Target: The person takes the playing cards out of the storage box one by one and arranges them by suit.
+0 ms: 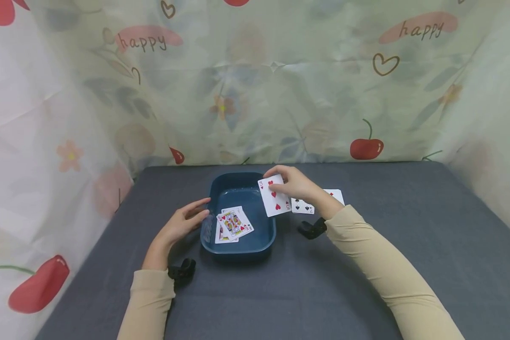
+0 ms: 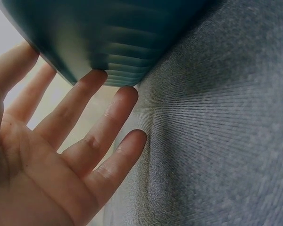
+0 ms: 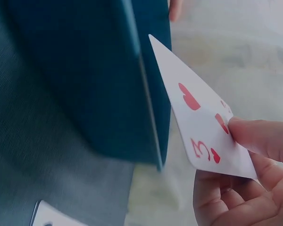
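A three of hearts playing card (image 1: pixel 272 200) is pinched between thumb and fingers of my right hand (image 1: pixel 296 184), tilted over the right rim of a dark blue tray (image 1: pixel 261 236). In the right wrist view, the thumb presses the face of the same card (image 3: pixel 181 94) beside the tray wall (image 3: pixel 70 56). Inside the tray, face cards (image 1: pixel 236 224) lie overlapped, a king of hearts apparently on top. My left hand (image 1: pixel 178 227) is at the tray's left side with fingers extended; the left wrist view shows the fingertips (image 2: pixel 127 94) against or close to the tray's outer wall (image 2: pixel 80 33).
Right of the tray, a spades card (image 1: pixel 302 207) lies on the grey cloth (image 1: pixel 255 302), and a red-suit card (image 1: pixel 335 194) is partly hidden behind my right wrist. A patterned curtain (image 1: pixel 272 94) closes off the back and sides.
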